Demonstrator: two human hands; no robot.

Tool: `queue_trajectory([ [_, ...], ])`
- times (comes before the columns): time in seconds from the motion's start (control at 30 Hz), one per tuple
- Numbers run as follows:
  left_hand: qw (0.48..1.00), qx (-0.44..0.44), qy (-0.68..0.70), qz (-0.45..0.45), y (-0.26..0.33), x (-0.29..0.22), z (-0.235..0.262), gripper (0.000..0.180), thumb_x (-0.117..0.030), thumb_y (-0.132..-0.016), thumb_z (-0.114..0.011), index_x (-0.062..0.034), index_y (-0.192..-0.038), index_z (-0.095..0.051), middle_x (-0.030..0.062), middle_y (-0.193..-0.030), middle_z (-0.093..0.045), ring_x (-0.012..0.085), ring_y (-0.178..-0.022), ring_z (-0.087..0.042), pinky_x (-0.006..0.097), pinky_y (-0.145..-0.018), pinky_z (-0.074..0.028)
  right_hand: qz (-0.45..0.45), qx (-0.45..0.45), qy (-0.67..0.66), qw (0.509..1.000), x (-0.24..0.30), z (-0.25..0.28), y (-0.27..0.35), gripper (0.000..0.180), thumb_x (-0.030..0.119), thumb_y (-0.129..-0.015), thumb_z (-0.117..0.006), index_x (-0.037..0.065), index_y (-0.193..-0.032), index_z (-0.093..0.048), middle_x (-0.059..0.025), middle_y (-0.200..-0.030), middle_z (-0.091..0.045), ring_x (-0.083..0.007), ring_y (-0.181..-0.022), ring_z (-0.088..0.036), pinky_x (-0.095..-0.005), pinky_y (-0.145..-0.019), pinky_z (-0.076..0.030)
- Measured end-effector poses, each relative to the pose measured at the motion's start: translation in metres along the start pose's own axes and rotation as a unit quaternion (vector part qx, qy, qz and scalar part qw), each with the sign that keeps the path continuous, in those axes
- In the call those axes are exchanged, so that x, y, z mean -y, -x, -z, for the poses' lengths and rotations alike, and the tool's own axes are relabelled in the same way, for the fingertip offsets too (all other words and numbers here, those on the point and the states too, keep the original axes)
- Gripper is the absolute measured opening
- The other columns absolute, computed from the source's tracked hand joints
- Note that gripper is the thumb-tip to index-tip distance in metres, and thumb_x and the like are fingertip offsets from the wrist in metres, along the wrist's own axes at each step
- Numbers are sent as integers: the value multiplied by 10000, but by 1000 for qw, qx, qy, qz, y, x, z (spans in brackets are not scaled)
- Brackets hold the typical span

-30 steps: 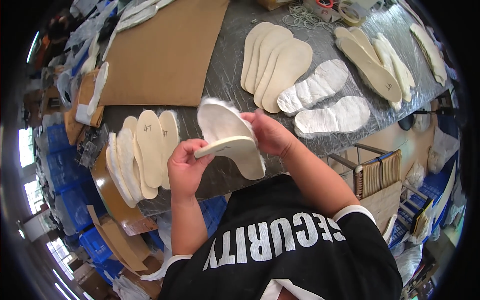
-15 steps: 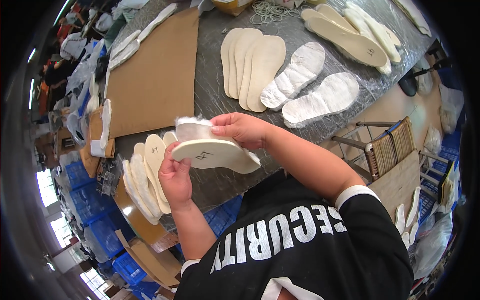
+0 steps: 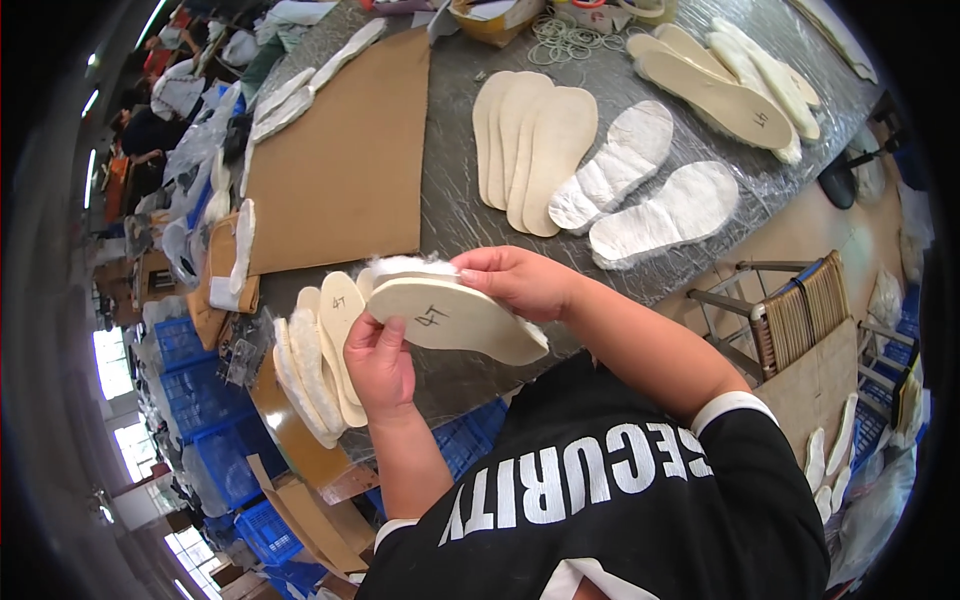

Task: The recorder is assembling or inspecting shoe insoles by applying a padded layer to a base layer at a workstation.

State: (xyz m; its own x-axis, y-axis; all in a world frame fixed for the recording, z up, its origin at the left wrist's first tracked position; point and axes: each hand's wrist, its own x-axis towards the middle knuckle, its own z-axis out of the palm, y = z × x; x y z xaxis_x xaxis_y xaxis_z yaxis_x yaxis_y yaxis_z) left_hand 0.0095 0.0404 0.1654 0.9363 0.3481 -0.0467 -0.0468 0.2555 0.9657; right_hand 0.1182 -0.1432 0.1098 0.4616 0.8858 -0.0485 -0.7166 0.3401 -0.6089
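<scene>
My left hand (image 3: pixel 382 370) pinches the toe end of a cream insole (image 3: pixel 465 322) with handwritten marks, thumb on its smooth face. Close behind it lies a white fluffy insole (image 3: pixel 412 266), whose far edge my right hand (image 3: pixel 522 284) grips between thumb and fingers. Fleece also peeks out at the other end of the pair. Both are held above the table's near edge. Left of my left hand lies a row of insoles (image 3: pixel 340 312), some cream and some fleecy. The right fingertips are partly hidden behind the layers.
On the grey plastic-covered table (image 3: pixel 455 235) lie a brown cardboard sheet (image 3: pixel 340 165), several fanned cream insoles (image 3: pixel 560 150) and two white insoles (image 3: pixel 665 210). More insoles (image 3: pixel 715 100) and rubber bands (image 3: pixel 570 40) sit farther back. A chair (image 3: pixel 800 315) stands at the right.
The white fluffy insole, which stood up higher behind the cream one, has come down closer against it, my right hand still on it. The whole view has shifted slightly.
</scene>
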Motion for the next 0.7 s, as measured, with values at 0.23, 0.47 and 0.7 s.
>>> queue_trajectory([
  [0.23, 1000, -23, -9, -11, 3, -3, -6, 257, 4, -877, -633, 53, -1129, -614, 100, -1070, -653, 175, -988, -605, 323, -921, -468, 8, -10, 27, 1000, -3, -1, 6, 348, 274, -1002, -490, 35, -1242, -569, -16, -1072, -640, -71, -964, -573, -245, -850, -465],
  [0.47, 999, -33, -14, -14, 3, -5, -12, 249, 10, -885, -618, 56, -1129, -612, 102, -1079, -651, 175, -995, -603, 326, -927, -468, 37, 0, 44, 998, 2, -6, 14, 413, 211, -940, -600, 27, -1301, -519, -36, -1129, -633, -94, -1022, -565, -259, -899, -453],
  [0.7, 990, -32, -113, -74, 9, -9, -20, 199, -17, -863, -666, 49, -1050, -651, 96, -1111, -622, 147, -973, -584, 283, -889, -456, 49, -23, 110, 992, 0, -11, 22, 404, 66, -892, -632, 12, -1281, -535, -41, -1152, -633, -100, -1020, -576, -277, -912, -458],
])
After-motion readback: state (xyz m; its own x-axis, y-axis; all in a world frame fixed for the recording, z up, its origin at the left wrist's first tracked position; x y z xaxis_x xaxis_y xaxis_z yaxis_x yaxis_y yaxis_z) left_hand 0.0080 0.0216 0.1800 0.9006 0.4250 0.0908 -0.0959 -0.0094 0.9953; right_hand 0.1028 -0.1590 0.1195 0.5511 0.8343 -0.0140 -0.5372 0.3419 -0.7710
